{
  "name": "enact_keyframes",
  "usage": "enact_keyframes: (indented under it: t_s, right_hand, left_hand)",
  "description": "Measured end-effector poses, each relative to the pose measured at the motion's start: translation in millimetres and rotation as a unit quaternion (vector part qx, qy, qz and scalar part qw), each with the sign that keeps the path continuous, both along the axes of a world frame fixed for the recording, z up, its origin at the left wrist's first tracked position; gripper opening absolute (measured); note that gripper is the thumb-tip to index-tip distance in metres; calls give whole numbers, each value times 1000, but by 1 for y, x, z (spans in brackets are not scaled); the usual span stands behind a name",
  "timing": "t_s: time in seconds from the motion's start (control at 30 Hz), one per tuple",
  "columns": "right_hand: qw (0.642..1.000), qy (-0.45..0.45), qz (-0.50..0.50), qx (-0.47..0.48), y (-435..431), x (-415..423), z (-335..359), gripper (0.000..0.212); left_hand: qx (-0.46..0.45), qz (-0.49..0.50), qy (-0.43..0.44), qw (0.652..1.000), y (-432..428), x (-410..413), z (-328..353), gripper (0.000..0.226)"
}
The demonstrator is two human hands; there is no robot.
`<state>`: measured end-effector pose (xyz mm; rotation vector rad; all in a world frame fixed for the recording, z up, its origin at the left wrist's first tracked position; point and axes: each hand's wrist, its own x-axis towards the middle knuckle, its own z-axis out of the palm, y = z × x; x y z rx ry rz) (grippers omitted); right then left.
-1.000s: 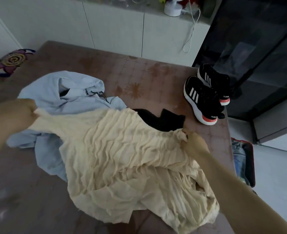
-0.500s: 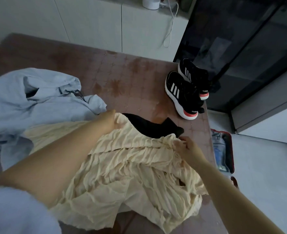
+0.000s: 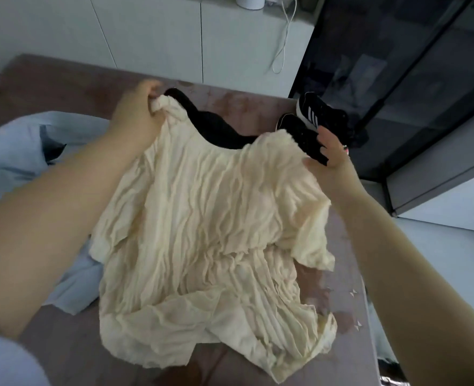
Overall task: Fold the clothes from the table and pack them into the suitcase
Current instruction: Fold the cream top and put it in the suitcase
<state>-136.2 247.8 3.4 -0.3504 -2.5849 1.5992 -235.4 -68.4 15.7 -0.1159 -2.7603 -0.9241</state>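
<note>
Cream crinkled garment: spread on the brown worktop, far edge lifted.
Left hand: grip clamped on the garment's bunched far-left corner.
Right hand: at the far-right corner, thumb against the fabric; whether the grip is closed cannot be told.
Black garment: just behind the cream one.
Light blue garment: left, partly beneath it.
Black sneakers: behind the right hand, partly hidden by it.
</note>
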Motion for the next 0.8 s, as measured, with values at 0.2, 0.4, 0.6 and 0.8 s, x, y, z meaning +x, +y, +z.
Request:
enact_keyframes:
  t_s: [0.2,0.4,0.6,0.8]
  right_hand:
    - [951,-138,185,207,1,79,-40,32]
    - [928,-278,156,194,-15,201,-94,74]
    - [965,-224,103,90,-30,213,-76,23]
    - [931,-150,-81,-324,1,202,-35,19]
  left_hand:
    - [-90,-162,-80,979,-6,96,-46,50]
    - [-176,-299,-183,920,-25,264,-104,70]
    - [-61,-206,-230,949,-30,284,-116,67]
    - [176,-179,-244,937,-54,229,-50,70]
